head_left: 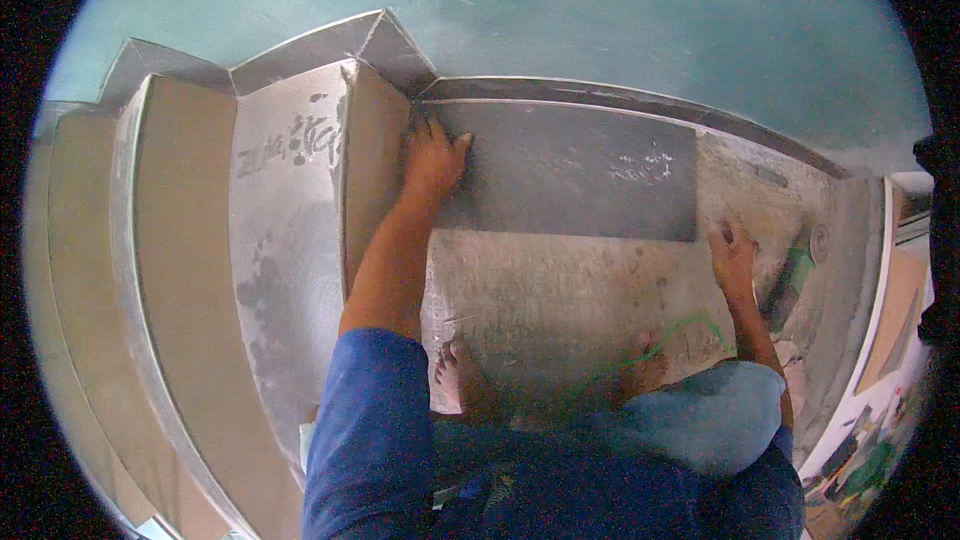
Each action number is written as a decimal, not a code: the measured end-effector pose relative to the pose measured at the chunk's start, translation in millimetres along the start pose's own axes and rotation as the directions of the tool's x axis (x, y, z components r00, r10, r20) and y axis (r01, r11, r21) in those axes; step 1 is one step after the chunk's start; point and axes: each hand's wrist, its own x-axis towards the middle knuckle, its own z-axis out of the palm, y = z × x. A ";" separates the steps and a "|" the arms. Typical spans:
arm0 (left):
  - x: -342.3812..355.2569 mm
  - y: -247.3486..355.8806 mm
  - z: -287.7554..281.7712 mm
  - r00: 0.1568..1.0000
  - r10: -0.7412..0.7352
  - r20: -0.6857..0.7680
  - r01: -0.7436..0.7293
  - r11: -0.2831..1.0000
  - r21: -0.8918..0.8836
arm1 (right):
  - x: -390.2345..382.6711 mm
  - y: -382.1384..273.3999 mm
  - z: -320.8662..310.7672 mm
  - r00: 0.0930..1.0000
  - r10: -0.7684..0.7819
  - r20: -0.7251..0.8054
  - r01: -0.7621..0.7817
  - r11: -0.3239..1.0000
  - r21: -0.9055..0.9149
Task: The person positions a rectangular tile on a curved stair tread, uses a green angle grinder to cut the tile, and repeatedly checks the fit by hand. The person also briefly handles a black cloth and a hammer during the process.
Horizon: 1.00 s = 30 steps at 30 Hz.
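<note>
Two bare hands set a grey tile (570, 175) on a stair tread.
Left hand (432, 158) presses flat, fingers spread, on the tile's left end; right hand (732, 255), fingers curled, touches its lower right corner; the long axis runs left-right.

Teal wall (640, 10) behind; tiled stair steps (190, 240) left; daylight.
</note>
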 end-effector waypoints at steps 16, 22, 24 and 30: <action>-105.4 41.0 53.7 0.810 -0.369 -0.455 0.199 0.904 -0.380 | 90.5 27.5 48.5 0.784 0.387 0.486 -0.521 0.836 0.174; -151.9 80.5 69.7 0.638 -0.769 -0.052 0.328 0.332 -0.885 | 74.3 14.6 57.5 0.839 0.447 0.310 -0.537 0.774 0.335; -153.4 84.4 71.3 0.611 -0.778 0.144 0.308 0.066 -0.949 | 70.6 10.8 53.0 0.861 0.392 0.324 -0.492 0.803 0.337; -155.0 75.3 74.9 0.625 -0.661 0.415 0.210 -0.369 -0.905 | 82.2 38.6 72.1 0.921 0.332 0.202 -0.373 0.902 0.218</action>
